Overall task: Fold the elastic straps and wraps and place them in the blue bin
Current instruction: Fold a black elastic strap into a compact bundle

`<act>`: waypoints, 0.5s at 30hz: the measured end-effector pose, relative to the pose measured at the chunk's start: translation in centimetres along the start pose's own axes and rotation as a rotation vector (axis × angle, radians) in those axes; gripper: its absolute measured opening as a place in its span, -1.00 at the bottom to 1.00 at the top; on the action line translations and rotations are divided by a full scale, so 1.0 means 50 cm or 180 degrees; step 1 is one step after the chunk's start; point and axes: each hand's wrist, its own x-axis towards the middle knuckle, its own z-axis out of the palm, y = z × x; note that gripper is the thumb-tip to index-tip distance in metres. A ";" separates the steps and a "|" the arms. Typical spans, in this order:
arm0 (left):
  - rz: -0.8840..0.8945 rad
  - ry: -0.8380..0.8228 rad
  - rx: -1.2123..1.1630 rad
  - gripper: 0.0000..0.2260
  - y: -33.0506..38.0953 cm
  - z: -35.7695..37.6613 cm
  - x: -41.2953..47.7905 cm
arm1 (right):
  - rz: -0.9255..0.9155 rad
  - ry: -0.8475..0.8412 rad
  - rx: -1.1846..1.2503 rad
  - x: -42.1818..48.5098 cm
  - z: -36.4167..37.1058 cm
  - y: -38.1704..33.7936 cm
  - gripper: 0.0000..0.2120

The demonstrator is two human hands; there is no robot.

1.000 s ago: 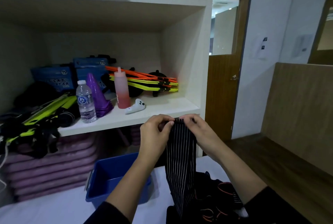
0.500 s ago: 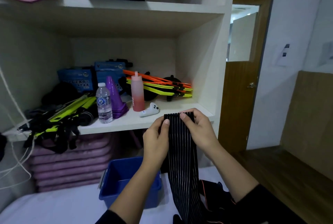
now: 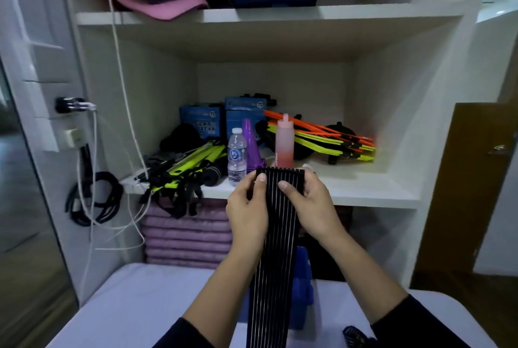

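A black elastic wrap [image 3: 276, 263] with thin pale stripes hangs upright in the middle of the frame. Both hands grip it at its top edge. The left hand [image 3: 246, 207] pinches the top left corner, thumb lying on the front face and fingers curled behind. The right hand [image 3: 315, 204] clamps the top right corner the same way. The wrap runs straight down between the forearms and out of the bottom of the frame.

Directly behind its lower part stands the blue bin [image 3: 304, 288] on the white desk [image 3: 134, 305], mostly hidden by the wrap. Another dark strap [image 3: 353, 334] lies on the desk at the lower right.

Just above the hands, the white shelf [image 3: 364, 188] carries a water bottle [image 3: 236, 157], a purple cone [image 3: 251, 146] and a pink squeeze bottle [image 3: 284, 146].
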 end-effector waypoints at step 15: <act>0.0100 0.0020 0.0652 -0.86 -0.018 -0.327 0.149 | 0.0276 -0.0495 0.0087 0.077 0.301 0.039 -0.83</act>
